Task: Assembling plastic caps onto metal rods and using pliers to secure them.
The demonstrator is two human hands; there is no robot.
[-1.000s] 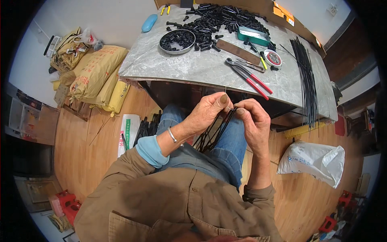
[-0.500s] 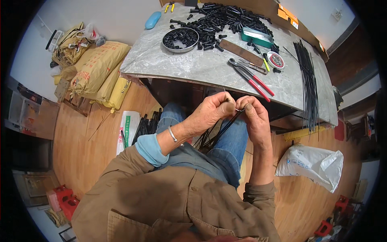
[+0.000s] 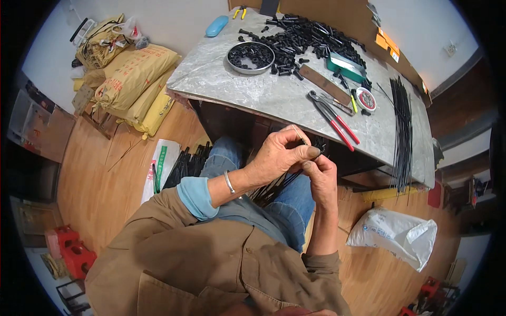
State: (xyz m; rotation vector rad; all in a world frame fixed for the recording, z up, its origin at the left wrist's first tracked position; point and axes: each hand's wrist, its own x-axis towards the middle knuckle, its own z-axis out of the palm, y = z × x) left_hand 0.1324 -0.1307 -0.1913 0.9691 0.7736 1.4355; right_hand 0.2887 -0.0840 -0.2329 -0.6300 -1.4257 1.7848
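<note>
Black rods (image 3: pixel 271 191), centre frame, seemingly pinched by right hand (image 3: pixel 322 179); left hand (image 3: pixel 279 154) grips thin strand (image 3: pixel 299 135); left has now crossed toward right, fingers overlapping; handwork looks mid-step.

The scene is viewed from the wearer's head, through the left 1 of 2 side-by-side fisheye cameras, pitched steeply downward. The brown jacket (image 3: pixel 211 253) is caught closest, at 6 o'clock; the left hand (image 3: pixel 278 159) and right hand (image 3: pixel 322 181) are framed just off centre toward 3 o'clock; the table (image 3: pixel 279 97) is taken in farther off, from 10 to 3 o'clock.
</note>
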